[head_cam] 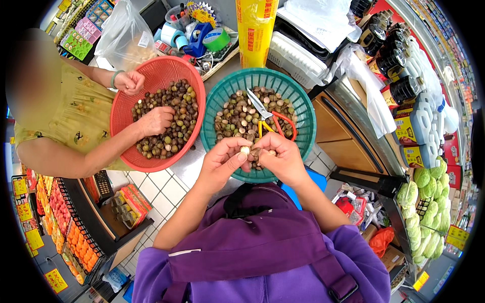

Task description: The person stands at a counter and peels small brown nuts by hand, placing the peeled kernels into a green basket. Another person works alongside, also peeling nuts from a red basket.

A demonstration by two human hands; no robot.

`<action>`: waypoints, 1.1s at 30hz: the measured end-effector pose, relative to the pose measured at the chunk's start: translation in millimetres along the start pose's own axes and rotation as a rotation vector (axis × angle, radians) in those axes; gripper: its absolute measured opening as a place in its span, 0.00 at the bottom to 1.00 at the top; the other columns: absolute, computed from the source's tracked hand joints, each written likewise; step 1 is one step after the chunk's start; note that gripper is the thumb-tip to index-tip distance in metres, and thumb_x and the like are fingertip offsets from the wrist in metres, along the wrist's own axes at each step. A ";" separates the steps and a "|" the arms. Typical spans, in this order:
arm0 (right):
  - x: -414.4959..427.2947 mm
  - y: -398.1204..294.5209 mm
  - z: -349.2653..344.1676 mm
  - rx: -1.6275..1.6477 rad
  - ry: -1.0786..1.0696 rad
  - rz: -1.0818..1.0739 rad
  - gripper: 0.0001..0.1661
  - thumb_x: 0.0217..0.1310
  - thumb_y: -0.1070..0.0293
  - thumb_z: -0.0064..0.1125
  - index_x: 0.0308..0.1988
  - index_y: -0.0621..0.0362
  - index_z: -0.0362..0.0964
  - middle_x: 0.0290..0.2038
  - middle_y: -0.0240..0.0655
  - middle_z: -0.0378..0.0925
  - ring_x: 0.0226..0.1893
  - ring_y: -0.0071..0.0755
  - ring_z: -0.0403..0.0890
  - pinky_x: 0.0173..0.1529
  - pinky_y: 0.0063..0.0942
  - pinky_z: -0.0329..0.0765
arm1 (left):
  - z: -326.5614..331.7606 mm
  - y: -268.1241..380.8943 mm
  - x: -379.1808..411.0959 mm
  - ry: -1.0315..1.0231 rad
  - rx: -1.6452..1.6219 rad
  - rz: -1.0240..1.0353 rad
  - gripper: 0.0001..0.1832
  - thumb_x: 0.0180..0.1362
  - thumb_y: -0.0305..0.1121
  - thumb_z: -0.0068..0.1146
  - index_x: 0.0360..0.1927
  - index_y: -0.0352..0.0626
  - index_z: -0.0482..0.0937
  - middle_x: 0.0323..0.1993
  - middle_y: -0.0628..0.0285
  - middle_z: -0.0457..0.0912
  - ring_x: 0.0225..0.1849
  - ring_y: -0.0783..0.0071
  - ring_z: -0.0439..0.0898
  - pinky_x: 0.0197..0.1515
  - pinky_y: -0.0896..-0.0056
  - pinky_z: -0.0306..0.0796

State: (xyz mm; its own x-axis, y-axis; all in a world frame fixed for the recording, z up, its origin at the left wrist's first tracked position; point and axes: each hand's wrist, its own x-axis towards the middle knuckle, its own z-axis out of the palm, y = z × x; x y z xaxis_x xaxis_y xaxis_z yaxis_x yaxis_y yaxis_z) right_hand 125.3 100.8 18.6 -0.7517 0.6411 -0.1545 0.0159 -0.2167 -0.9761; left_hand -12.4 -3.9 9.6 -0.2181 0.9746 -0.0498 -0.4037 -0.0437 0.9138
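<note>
Above the near rim of a green plastic basket (307, 128), my two hands work close together. My left hand (221, 163) pinches a small round nut (245, 150) with a pale face between thumb and fingers. Right beside it, my right hand (282, 159) grips a brown nut or piece of shell (256, 152) at its fingertips. Brown and greenish nuts (235, 113), some with pale faces, fill the basket's bottom. Scissors (259, 105) with red and yellow handles lie on top of them, blades pointing away from me.
At left, a co-worker's hand (157, 121) reaches into a red plastic basket (123, 113) of similar nuts. A yellow wrapped roll (255, 34) stands behind the green basket. Tape rolls (216, 39) and a clear plastic bag (125, 38) lie nearby. Dark bottles (405, 89) line the right.
</note>
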 end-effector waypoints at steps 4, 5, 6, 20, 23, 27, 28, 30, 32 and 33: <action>6.3 8.5 -7.9 -0.264 0.157 -0.090 0.07 0.51 0.76 0.51 0.33 0.60 0.72 0.22 0.27 0.72 0.21 0.16 0.69 0.27 0.17 0.66 | 3.7 -3.3 -2.0 0.023 -0.136 -0.038 0.15 0.62 0.35 0.45 0.49 0.40 0.67 0.32 0.58 0.74 0.28 0.74 0.74 0.32 0.73 0.72; 11.1 13.2 -10.9 -0.535 0.171 -0.298 0.12 0.48 0.75 0.52 0.37 0.58 0.73 0.23 0.32 0.71 0.22 0.26 0.71 0.28 0.21 0.68 | 3.3 -4.3 -3.0 0.033 -0.149 -0.037 0.15 0.62 0.35 0.45 0.50 0.40 0.67 0.31 0.58 0.74 0.28 0.74 0.74 0.31 0.73 0.72; 9.1 15.5 -14.1 -0.579 0.133 -0.287 0.14 0.47 0.74 0.52 0.39 0.57 0.73 0.23 0.34 0.71 0.23 0.29 0.72 0.29 0.21 0.68 | 3.4 -8.0 -4.7 0.017 -0.175 -0.042 0.15 0.63 0.36 0.43 0.50 0.41 0.66 0.32 0.59 0.74 0.28 0.75 0.73 0.32 0.73 0.71; 2.6 2.8 24.6 0.383 -0.016 0.033 0.05 0.59 0.77 0.46 0.37 0.65 0.63 0.23 0.34 0.71 0.22 0.23 0.74 0.28 0.21 0.72 | 20.2 -9.4 -0.6 0.235 -0.070 -0.006 0.12 0.62 0.34 0.46 0.45 0.39 0.71 0.27 0.68 0.72 0.23 0.82 0.68 0.26 0.83 0.63; 1.1 16.2 31.4 0.360 0.053 -0.066 0.05 0.56 0.80 0.43 0.36 0.64 0.63 0.23 0.34 0.71 0.23 0.22 0.74 0.28 0.20 0.72 | 24.9 -9.9 3.1 0.317 -0.083 0.014 0.14 0.62 0.40 0.43 0.42 0.40 0.71 0.21 0.70 0.68 0.21 0.84 0.64 0.24 0.84 0.57; 4.8 7.3 27.8 0.414 0.018 -0.027 0.05 0.59 0.77 0.47 0.38 0.63 0.64 0.24 0.32 0.72 0.25 0.21 0.74 0.29 0.19 0.71 | 20.5 -3.3 9.2 0.269 -0.196 0.010 0.13 0.61 0.38 0.43 0.43 0.41 0.68 0.19 0.71 0.66 0.20 0.84 0.62 0.22 0.83 0.54; 3.9 1.9 23.2 0.385 0.022 -0.032 0.08 0.59 0.75 0.51 0.41 0.62 0.65 0.24 0.30 0.72 0.26 0.19 0.74 0.29 0.18 0.70 | 22.8 -1.0 11.1 0.278 -0.165 0.035 0.11 0.60 0.36 0.44 0.42 0.42 0.68 0.19 0.71 0.66 0.20 0.84 0.62 0.22 0.83 0.55; 3.8 2.1 14.7 0.248 -0.012 -0.065 0.11 0.59 0.74 0.52 0.42 0.61 0.65 0.24 0.29 0.72 0.26 0.18 0.74 0.29 0.17 0.69 | 16.1 -4.2 11.9 0.256 -0.174 0.006 0.10 0.59 0.35 0.46 0.42 0.43 0.68 0.20 0.71 0.68 0.20 0.85 0.64 0.21 0.84 0.56; 3.2 -7.3 15.9 0.248 -0.073 -0.057 0.13 0.57 0.74 0.54 0.44 0.60 0.66 0.24 0.27 0.71 0.26 0.16 0.73 0.29 0.16 0.68 | 12.1 -5.9 11.2 0.233 -0.214 -0.047 0.09 0.58 0.33 0.50 0.40 0.43 0.70 0.21 0.71 0.70 0.20 0.85 0.66 0.20 0.84 0.58; 4.6 -6.6 14.4 0.174 -0.089 -0.070 0.13 0.58 0.74 0.54 0.44 0.60 0.66 0.25 0.27 0.72 0.26 0.16 0.73 0.30 0.16 0.68 | 10.8 -5.4 10.6 0.241 -0.230 -0.079 0.08 0.58 0.34 0.50 0.39 0.43 0.71 0.21 0.70 0.71 0.20 0.85 0.66 0.20 0.84 0.58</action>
State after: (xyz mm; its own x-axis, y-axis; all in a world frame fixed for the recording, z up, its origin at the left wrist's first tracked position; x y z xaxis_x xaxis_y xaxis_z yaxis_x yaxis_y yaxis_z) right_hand 112.3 94.6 26.5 -0.8021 0.5936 -0.0653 -0.1473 -0.3027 -0.9416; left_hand -2.9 9.0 8.5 -0.3710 0.8983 -0.2353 -0.6117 -0.0457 0.7898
